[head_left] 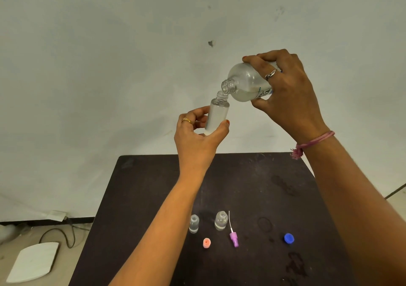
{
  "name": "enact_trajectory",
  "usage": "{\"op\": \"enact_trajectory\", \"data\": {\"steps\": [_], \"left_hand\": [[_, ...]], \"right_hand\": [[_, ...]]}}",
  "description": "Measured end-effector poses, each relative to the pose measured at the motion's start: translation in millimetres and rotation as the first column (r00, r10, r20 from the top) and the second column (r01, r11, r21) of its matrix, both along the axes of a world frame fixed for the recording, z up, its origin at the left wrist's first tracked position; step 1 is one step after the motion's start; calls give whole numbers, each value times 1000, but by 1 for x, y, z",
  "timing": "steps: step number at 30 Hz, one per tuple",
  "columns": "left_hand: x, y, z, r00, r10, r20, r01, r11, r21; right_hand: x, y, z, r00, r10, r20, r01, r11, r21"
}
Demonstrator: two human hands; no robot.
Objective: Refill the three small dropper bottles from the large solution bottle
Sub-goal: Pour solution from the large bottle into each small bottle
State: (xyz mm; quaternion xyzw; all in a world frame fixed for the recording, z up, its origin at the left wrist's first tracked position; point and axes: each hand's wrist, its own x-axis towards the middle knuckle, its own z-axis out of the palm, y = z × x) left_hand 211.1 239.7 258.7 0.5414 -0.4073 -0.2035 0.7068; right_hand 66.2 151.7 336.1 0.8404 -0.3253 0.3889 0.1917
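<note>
My right hand (287,96) grips the large clear solution bottle (243,83), tipped with its open mouth down to the left. Its mouth touches the open neck of a slim small bottle (217,115), which my left hand (197,136) holds nearly upright between thumb and fingers, high above the dark table (153,187). The slim bottle looks mostly full of clear liquid. Two more small open bottles (194,223) (221,220) stand on the table, each with some liquid in the bottom.
On the table lie a pink cap (206,243), a purple spray top with a white tube (233,237) and a blue cap (289,238). Dark wet stains mark the right side of the table. A cable and a white board lie on the floor at left.
</note>
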Motion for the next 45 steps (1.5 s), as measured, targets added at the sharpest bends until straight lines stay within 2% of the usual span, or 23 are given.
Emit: {"op": "enact_trajectory", "data": {"steps": [20, 38, 45], "left_hand": [[7, 6, -2, 1000, 11, -26, -10, 1000, 15], [29, 19, -3, 997, 52, -62, -52, 999, 6], [48, 28, -11, 994, 92, -53, -91, 996, 14]], "right_hand": [[10, 5, -7, 999, -10, 38, 8, 999, 51], [36, 14, -31, 981, 19, 191, -90, 926, 368], [47, 18, -44, 965, 21, 262, -159, 842, 515]]}}
